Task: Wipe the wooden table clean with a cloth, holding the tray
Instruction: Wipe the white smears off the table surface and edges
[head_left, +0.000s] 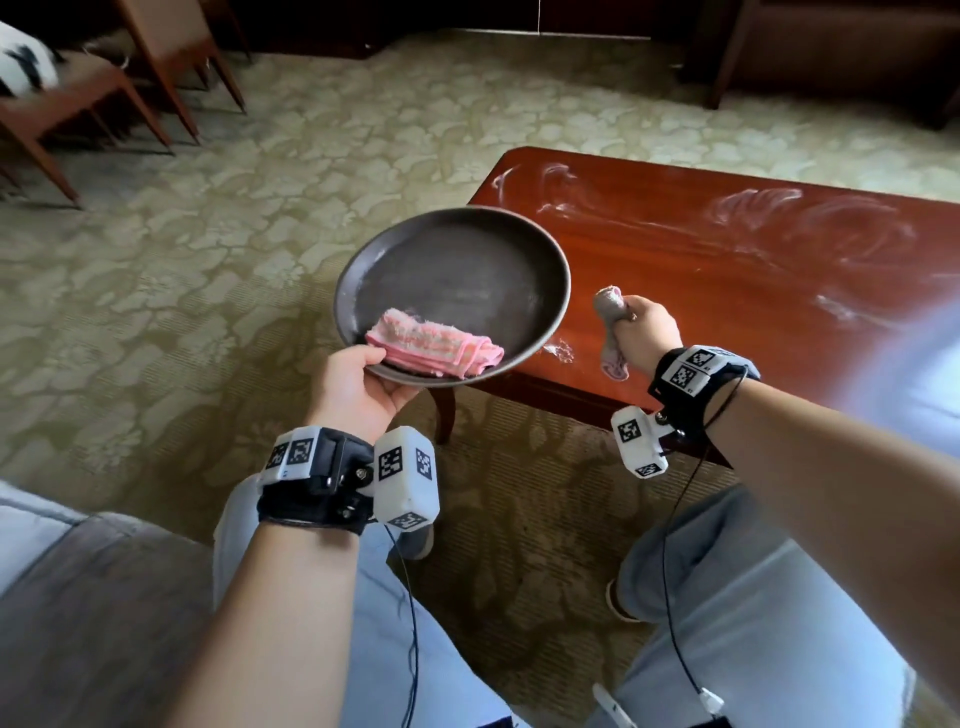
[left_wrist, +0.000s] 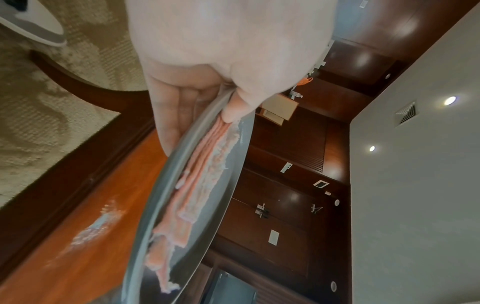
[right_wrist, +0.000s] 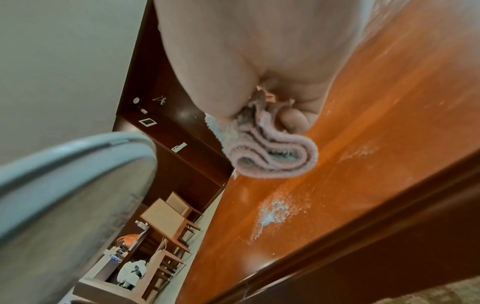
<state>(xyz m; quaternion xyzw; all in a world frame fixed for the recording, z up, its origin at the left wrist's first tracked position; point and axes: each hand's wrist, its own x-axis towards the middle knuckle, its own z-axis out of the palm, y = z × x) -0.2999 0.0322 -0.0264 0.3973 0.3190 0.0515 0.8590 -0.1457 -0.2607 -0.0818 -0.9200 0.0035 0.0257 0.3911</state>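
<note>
Powder streaks (head_left: 748, 208) mark the wooden counter (head_left: 727, 270) in pale swirls across its far half, and a small white heap (head_left: 560, 351) lies near its front edge, so the wiping looks far from finished. The counter's top is glossy red-brown, standing on a patterned carpet (head_left: 208, 234).

Over the near corner, the right hand (head_left: 649, 332) is clenched around a bunched greyish-pink cloth (head_left: 612, 306), folds sticking out above and below the fist. The right wrist view shows the cloth's looped folds hanging clear of the wood, just above the heap, so it is probably poised for a stroke that pushes the powder toward the edge.

That would explain the round dark tray (head_left: 452, 260): the left hand (head_left: 363, 384) grips its near rim, thumb on top and fingers beneath, holding it beside and slightly over the counter's corner, seemingly to catch the sweepings. The tray tilts a little toward the person. A folded pink towel (head_left: 434, 351) lies inside it, next to the thumb; in the left wrist view the thumb appears to press on its end, perhaps to stop it sliding.

Chairs (head_left: 104, 93) stand well apart on the far carpet.
</note>
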